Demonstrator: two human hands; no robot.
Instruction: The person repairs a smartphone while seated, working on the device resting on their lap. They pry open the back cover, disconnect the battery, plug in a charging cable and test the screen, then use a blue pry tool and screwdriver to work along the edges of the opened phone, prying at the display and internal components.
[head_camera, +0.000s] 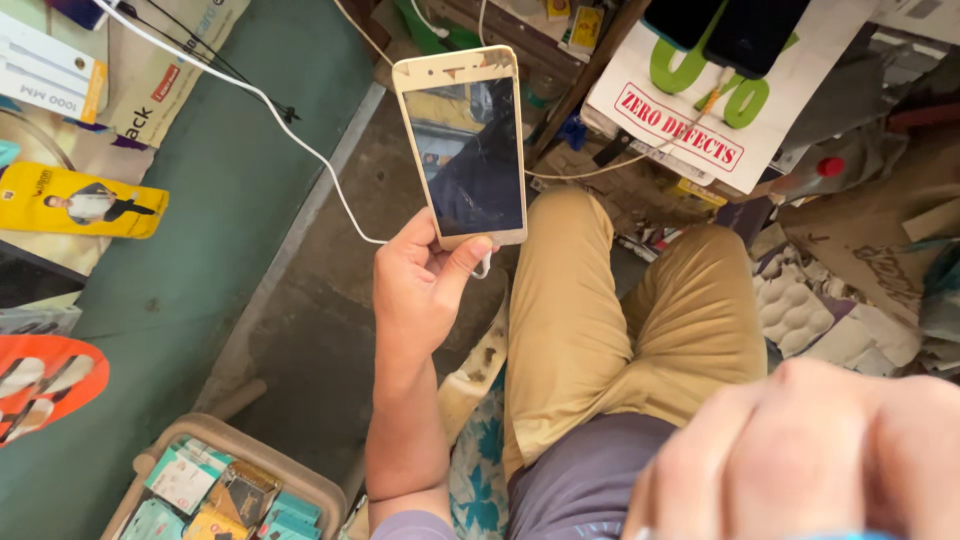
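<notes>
**Phone held up in the left hand**

Head view: phone (469, 150), gold-framed with a dark, cracked screen, is held upright near the twelve o'clock part of the picture. It is gripped at its lower edge by the left hand (420, 290), whose thumb is pressed across the bottom of the glass while the fingers are curled behind the casing. A white cable (300, 145) is plugged in at the phone's base and is led away toward ten o'clock, over the green counter (200, 220).

The right hand (800, 455) is seen very close to the camera at five o'clock, blurred and large; its fingers appear curled inward, but whether anything is held inside cannot be told.

Khaki trousers (590, 330) are seen at the centre, just right of the left forearm. At nine o'clock a yellow package (80, 200) is laid on the counter. At seven o'clock a tan tray (240, 450) filled with small packets is placed. At one o'clock a white printed bag (700, 110) is propped among clutter.
</notes>
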